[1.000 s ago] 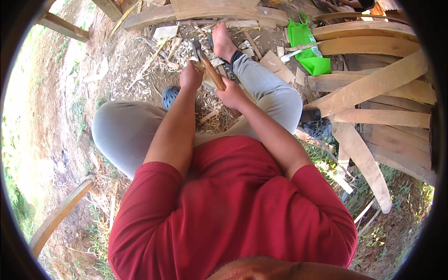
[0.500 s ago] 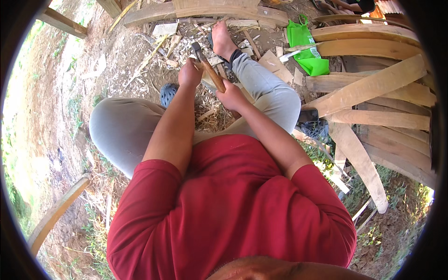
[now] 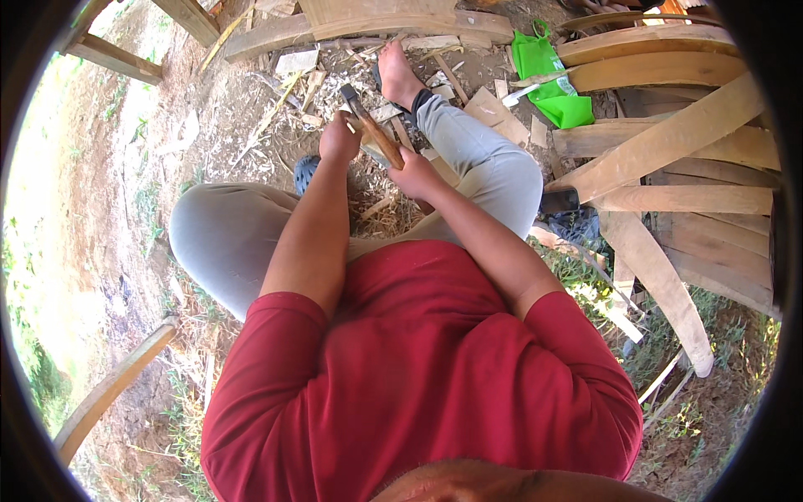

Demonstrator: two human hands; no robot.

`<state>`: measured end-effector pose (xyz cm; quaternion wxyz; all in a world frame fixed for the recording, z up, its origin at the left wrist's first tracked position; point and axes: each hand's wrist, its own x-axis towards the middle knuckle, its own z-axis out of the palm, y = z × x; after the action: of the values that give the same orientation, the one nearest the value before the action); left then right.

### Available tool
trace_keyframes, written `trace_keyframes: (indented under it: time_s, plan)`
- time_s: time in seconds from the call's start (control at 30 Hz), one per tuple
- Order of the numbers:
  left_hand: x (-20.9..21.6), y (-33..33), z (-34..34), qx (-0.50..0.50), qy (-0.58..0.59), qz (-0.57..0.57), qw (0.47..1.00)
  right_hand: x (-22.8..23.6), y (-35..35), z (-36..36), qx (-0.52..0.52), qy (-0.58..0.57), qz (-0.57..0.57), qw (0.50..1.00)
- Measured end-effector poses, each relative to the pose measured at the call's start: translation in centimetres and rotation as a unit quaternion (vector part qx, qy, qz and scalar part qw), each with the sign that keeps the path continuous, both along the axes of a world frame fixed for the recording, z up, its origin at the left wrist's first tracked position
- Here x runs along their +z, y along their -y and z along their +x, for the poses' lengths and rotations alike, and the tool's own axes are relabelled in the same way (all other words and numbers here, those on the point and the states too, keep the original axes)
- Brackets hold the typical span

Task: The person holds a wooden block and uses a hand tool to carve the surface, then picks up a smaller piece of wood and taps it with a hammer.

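My right hand (image 3: 416,176) is closed round the lower end of a hammer (image 3: 373,128). Its wooden handle slants up and left to a dark metal head. Close beside that head, my left hand (image 3: 339,138) is closed in a fist. A small pale bit shows at its fingers, but what it grips is mostly hidden. Under the hammer, between my legs, lies a pale flat piece of wood (image 3: 376,153), partly covered by the handle and my right hand.
Wood chips and offcuts (image 3: 493,111) litter the ground ahead. Curved planks (image 3: 669,151) are stacked at the right, near a green bag (image 3: 562,105). A curved beam (image 3: 284,35) lies at the far side. A clog shoe (image 3: 306,173) rests by my left knee; another curved piece (image 3: 117,386) stands lower left.
Both hands keep their holds, and the hammer head sits slightly lower and closer to my left fist. The view has shifted a little.
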<state>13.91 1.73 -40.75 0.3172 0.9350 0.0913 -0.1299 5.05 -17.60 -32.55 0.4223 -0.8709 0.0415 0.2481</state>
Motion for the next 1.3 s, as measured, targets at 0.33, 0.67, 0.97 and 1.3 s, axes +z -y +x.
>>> trace_keyframes:
  time_s: [0.33,0.67,0.97,1.3]
  plan:
    - [-0.7,-0.2,0.0,-0.010,0.006,0.004,1.000,-0.7,0.5,-0.2,0.017,-0.014,-0.020,1.000]
    - [0.3,0.4,0.3,-0.016,-0.001,0.021,1.000,-0.7,0.7,0.1,-0.017,-0.052,-0.011,0.998]
    - [0.6,0.4,0.5,-0.013,-0.034,0.025,0.999,0.0,-0.4,1.9,0.014,-0.022,-0.042,0.999]
    - [0.3,-0.3,1.0,-0.009,-0.032,0.016,0.999,0.3,0.0,1.3,0.003,-0.081,-0.029,0.996]
